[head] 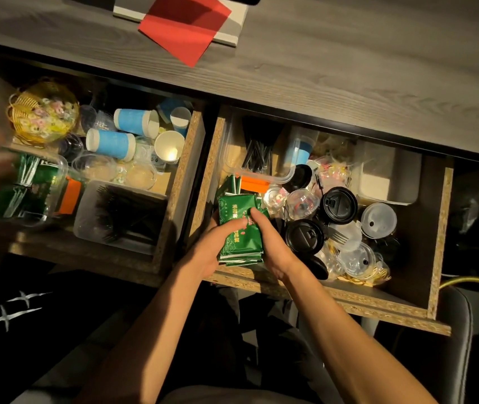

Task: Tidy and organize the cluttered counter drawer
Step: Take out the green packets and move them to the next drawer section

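Green packets (pixel 239 231) sit stacked between your two hands at six o'clock, over the near left corner of the right drawer (pixel 433 258). Your left hand (pixel 207 252) cups the stack from its left side, fingers curled under it. Your right hand (pixel 273 249) closes on it from the right, thumb and forefinger pinching across the top packet. So both grips are wrapped round the same stack.

Just beside your right hand, toward three o'clock, lie two black cup lids (pixel 338 205) and several clear lids (pixel 378 220), jumbled together. Beyond the stack, toward twelve o'clock, a clear tub (pixel 257 150) holds black straws, with an orange strip at its near edge.

At nine o'clock is the left drawer (pixel 178 182). It holds a clear tub of black forks (pixel 121 214), blue paper cups (pixel 111 142) lying on their sides, and a yellow wicker basket (pixel 43 110) at the far left corner. A blurred clear box of green packets (pixel 25 188) shows at the left edge.

Farthest off, at twelve o'clock on the table (pixel 349 53), a red sheet (pixel 184 26) lies over a white pad.
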The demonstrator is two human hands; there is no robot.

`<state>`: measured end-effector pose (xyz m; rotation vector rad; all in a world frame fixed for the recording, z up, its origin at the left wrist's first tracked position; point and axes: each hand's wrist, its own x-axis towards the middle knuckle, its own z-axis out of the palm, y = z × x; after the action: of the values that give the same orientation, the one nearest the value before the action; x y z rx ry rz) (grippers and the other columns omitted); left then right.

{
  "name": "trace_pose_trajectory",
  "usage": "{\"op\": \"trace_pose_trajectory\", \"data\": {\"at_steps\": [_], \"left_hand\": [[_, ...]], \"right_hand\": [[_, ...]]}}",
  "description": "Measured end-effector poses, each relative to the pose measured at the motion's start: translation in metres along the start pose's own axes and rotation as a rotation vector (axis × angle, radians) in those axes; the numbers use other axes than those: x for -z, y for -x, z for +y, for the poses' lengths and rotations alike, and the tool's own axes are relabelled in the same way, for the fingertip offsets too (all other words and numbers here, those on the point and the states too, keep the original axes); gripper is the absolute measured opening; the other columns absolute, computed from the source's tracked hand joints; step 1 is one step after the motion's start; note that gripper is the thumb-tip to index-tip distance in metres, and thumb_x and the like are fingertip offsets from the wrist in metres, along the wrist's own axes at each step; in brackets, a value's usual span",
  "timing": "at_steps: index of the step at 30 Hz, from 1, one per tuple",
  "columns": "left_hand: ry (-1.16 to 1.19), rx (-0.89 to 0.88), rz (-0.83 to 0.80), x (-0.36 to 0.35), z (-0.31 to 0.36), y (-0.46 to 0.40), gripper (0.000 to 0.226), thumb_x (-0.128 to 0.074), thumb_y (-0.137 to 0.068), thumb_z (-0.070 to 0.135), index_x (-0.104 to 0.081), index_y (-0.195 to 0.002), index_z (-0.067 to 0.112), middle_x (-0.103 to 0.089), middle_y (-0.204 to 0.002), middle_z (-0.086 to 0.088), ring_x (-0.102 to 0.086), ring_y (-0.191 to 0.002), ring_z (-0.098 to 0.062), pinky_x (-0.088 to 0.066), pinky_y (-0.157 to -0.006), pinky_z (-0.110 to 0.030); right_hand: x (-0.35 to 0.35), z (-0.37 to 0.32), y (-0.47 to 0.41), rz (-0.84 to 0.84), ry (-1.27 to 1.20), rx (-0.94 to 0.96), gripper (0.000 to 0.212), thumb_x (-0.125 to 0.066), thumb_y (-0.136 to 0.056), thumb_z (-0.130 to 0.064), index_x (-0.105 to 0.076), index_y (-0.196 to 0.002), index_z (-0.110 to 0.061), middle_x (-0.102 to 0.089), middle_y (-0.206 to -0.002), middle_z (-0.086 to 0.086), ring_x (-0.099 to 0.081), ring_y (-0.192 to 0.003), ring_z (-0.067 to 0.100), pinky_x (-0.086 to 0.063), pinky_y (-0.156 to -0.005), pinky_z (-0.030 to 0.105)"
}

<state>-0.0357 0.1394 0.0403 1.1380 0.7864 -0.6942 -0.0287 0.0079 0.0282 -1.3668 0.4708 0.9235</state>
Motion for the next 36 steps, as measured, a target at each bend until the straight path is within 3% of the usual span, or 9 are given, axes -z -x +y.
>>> {"op": "trace_pose_trajectory", "data": {"at_steps": [3,6,8,11,14,16,21,26,36], "left_hand": [[0.032,-0.011,0.014,0.005,0.000,-0.003,0.085,-0.088,-0.066,0.044,-0.049,-0.140,0.029,-0.069,-0.123,0.001,-0.064,-0.116,-0.020,-0.051,-0.100,-0.046],[0.025,-0.030,0.026,0.009,-0.001,-0.001,0.115,-0.093,-0.041,0.059,-0.045,-0.142,0.034,-0.065,-0.129,0.002,-0.060,-0.122,-0.023,-0.045,-0.105,-0.051],[0.032,-0.048,0.044,0.018,-0.003,-0.003,0.114,-0.093,-0.038,0.061,-0.048,-0.139,0.032,-0.067,-0.127,0.001,-0.061,-0.120,-0.026,-0.045,-0.104,-0.053],[0.022,-0.097,0.106,0.031,0.003,0.001,0.114,-0.092,-0.039,0.062,-0.048,-0.140,0.032,-0.060,-0.136,-0.001,-0.052,-0.130,-0.029,-0.036,-0.109,-0.058],[0.017,-0.212,0.152,0.042,0.018,0.013,0.091,-0.083,-0.055,0.044,-0.052,-0.136,0.019,-0.066,-0.123,-0.002,-0.061,-0.116,-0.021,-0.044,-0.100,-0.045],[0.059,-0.258,0.118,0.053,0.020,0.017,0.082,-0.077,-0.058,0.039,-0.053,-0.134,0.018,-0.069,-0.115,-0.005,-0.067,-0.107,-0.026,-0.052,-0.089,-0.046],[0.115,-0.270,0.118,0.071,0.014,0.016,0.076,-0.075,-0.065,0.035,-0.050,-0.137,0.026,-0.067,-0.125,-0.007,-0.068,-0.109,-0.028,-0.057,-0.080,-0.045],[0.112,-0.266,0.155,0.077,0.003,0.007,0.067,-0.070,-0.072,0.028,-0.051,-0.136,0.027,-0.068,-0.123,-0.004,-0.067,-0.110,-0.026,-0.055,-0.083,-0.043],[-0.019,-0.315,0.182,0.072,0.003,0.007,0.082,-0.077,-0.058,0.040,-0.053,-0.132,0.016,-0.071,-0.112,-0.001,-0.069,-0.104,-0.019,-0.057,-0.077,-0.033]], "right_hand": [[-0.003,-0.003,0.001,-0.004,-0.019,-0.007,0.067,-0.045,-0.089,-0.072,-0.053,-0.141,-0.030,-0.054,-0.144,-0.006,-0.045,-0.137,0.012,-0.025,-0.120,0.046],[-0.008,-0.010,0.001,-0.040,0.015,0.000,0.046,-0.032,-0.102,-0.056,-0.052,-0.136,-0.032,-0.054,-0.140,-0.014,-0.049,-0.125,-0.006,-0.034,-0.111,0.022],[-0.002,-0.012,-0.003,-0.123,0.004,0.005,0.048,-0.030,-0.100,-0.062,-0.055,-0.131,-0.035,-0.060,-0.132,-0.017,-0.054,-0.122,-0.007,-0.041,-0.103,0.020],[0.016,-0.013,-0.013,-0.020,0.078,0.012,0.072,-0.043,-0.089,-0.075,-0.055,-0.139,-0.024,-0.059,-0.139,-0.004,-0.051,-0.133,0.015,-0.032,-0.117,0.048],[0.032,-0.012,-0.020,0.197,0.451,0.166,0.030,-0.057,-0.099,-0.025,-0.064,-0.126,-0.012,-0.066,-0.125,-0.001,-0.060,-0.117,0.016,-0.039,-0.114,0.043],[0.036,-0.007,-0.024,0.122,0.767,0.182,0.040,-0.062,-0.093,-0.005,-0.058,-0.133,-0.010,-0.064,-0.129,0.006,-0.059,-0.121,0.020,-0.039,-0.111,0.031],[0.031,0.027,-0.045,-0.080,1.428,0.212,0.064,-0.071,-0.085,-0.019,-0.045,-0.144,-0.017,-0.053,-0.139,0.009,-0.051,-0.123,0.030,-0.043,-0.101,0.038],[0.037,0.049,-0.058,-0.007,1.632,0.255,0.041,-0.056,-0.092,-0.014,-0.060,-0.132,-0.021,-0.054,-0.132,0.008,-0.047,-0.115,0.027,-0.039,-0.094,0.035],[0.029,0.007,-0.048,0.475,0.436,0.394,0.020,-0.057,-0.099,-0.016,-0.062,-0.117,-0.011,-0.065,-0.097,-0.008,-0.060,-0.083,-0.009,-0.050,-0.075,0.013]]}}
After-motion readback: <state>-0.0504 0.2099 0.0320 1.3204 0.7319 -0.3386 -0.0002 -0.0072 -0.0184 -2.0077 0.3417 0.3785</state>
